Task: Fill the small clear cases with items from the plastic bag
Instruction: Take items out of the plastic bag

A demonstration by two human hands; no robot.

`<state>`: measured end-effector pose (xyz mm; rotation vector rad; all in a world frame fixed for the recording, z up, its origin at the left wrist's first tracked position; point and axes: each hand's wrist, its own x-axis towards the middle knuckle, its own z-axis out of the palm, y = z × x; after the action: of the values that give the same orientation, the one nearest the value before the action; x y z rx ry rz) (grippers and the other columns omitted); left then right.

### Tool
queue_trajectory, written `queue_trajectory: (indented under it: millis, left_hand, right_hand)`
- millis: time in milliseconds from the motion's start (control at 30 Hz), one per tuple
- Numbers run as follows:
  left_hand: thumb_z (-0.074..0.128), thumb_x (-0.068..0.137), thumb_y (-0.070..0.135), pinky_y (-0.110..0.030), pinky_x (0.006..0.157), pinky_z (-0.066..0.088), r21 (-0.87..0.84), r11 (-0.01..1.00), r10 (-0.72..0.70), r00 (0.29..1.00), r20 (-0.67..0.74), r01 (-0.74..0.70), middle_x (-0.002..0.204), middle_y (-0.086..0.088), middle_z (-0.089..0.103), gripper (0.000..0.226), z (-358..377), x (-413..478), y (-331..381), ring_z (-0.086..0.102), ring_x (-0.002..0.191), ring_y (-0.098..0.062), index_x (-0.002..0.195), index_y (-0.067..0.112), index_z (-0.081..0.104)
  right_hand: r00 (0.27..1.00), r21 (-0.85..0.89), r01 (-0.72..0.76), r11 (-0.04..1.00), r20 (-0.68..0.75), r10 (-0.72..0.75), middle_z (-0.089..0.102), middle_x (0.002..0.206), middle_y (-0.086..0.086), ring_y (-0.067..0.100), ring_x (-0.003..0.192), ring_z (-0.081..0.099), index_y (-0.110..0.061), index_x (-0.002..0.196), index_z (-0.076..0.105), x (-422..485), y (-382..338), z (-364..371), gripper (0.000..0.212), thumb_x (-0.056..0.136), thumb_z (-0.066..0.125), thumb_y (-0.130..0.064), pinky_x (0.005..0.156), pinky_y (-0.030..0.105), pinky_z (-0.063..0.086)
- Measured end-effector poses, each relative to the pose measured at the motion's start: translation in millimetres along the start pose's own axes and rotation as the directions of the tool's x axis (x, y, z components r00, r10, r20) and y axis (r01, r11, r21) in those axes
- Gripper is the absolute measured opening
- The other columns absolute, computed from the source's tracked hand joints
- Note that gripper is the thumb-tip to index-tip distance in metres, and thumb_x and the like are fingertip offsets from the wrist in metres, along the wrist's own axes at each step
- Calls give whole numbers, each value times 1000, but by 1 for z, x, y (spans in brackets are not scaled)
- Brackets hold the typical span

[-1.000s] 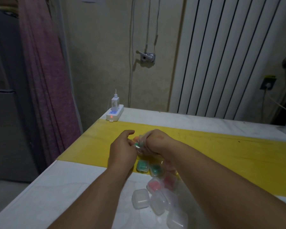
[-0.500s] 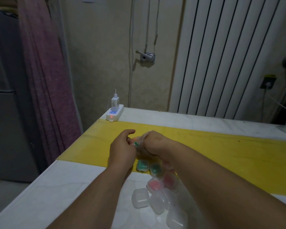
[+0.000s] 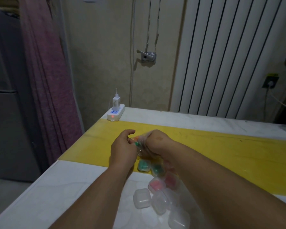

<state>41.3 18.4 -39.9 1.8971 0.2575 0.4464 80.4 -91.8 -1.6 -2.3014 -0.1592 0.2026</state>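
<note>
The right hand (image 3: 157,142) is curled round the bunched clear bag (image 3: 143,146), held above the yellow strip of the surface (image 3: 221,146). At its 9 o'clock, the left hand (image 3: 122,151) pinches a green item (image 3: 136,143) at the bag's mouth. At 6 o'clock below them, cases (image 3: 142,198) lie on the surface, two holding green, two pink, the others clear.

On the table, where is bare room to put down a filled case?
Bare: the white top left of the left hand, and the yellow strip right of the right hand. Crowded: the small cases below both hands.
</note>
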Motion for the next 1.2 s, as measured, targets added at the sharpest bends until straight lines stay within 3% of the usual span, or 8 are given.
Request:
queue_trajectory:
  millis: [100, 233, 433, 567, 767, 900, 1067, 1200]
  left_hand:
    - [44, 89, -6, -36, 61, 50, 22, 1000, -9, 1000, -12, 9, 84, -3, 61, 50, 0, -1, 0, 59, 77, -21, 120, 31, 60]
    - [45, 90, -5, -38, 66, 54, 47, 999, -3, 1000, -29, 4, 85, -1, 62, 49, -1, -1, 1, 60, 78, -20, 122, 30, 60]
    - [48, 93, -1, -38, 69, 55, 71, 997, -5, 999, -36, 7, 87, 0, 61, 46, -2, -3, 3, 59, 80, -18, 124, 31, 58]
    - [50, 91, 1, -40, 76, 56, 79, 997, 3, 999, -46, 1, 84, 2, 62, 45, -3, -3, 4, 59, 80, -16, 125, 29, 57]
    - [51, 89, 4, -34, 71, 54, 114, 993, 37, 999, -29, -33, 81, 2, 63, 44, -2, -5, 4, 60, 79, -15, 124, 29, 58]
    - [52, 90, 3, -34, 71, 55, 104, 994, 34, 999, -25, -32, 84, 4, 64, 44, -2, -4, 3, 61, 81, -14, 124, 30, 58]
    - [54, 91, 2, -23, 60, 45, 115, 992, 52, 999, -3, -52, 84, 3, 62, 44, -1, -2, 0, 58, 78, -11, 126, 28, 58]
    - [49, 95, 6, -27, 58, 43, 108, 993, 51, 999, -8, -50, 79, 2, 60, 39, 0, 0, -1, 57, 75, -12, 126, 30, 54]
  right_hand:
    - [1000, 31, 0, 1000, 19, -1, 62, 98, 2, 19, 86, 56, -21, 97, 63, -1, 1, -1, 10, 92, 62, -29, 79, 26, 49]
    - [999, 101, -5, 995, 46, 1, 61, 95, 0, 18, 84, 56, -21, 95, 63, -7, 1, -4, 8, 91, 63, -28, 61, 19, 44]
    - [999, 88, 1, 996, 51, -6, 58, 80, -9, 15, 83, 55, -26, 83, 62, -5, 1, -2, 11, 93, 60, -23, 64, 19, 45]
    - [996, 176, -5, 984, 84, -10, 61, 87, -10, 12, 85, 57, -27, 85, 64, -6, 0, -1, 21, 95, 53, -11, 64, 13, 45]
    - [995, 182, 9, 983, 94, -27, 60, 90, -8, 13, 82, 56, -25, 96, 62, -5, 1, -2, 18, 93, 55, -8, 57, 11, 44]
    - [998, 160, 24, 987, 46, -32, 58, 79, -10, 12, 77, 55, -23, 85, 61, -3, 4, -1, 8, 92, 62, -18, 54, 12, 44]
    - [997, 208, -27, 978, 83, 10, 59, 78, -9, 8, 68, 56, -20, 81, 61, -3, 5, -3, 16, 92, 58, -10, 47, 7, 43]
    - [998, 233, -54, 971, 25, 49, 60, 81, -6, 14, 75, 58, -19, 86, 61, 0, 4, 0, 7, 90, 65, -23, 57, 14, 46]
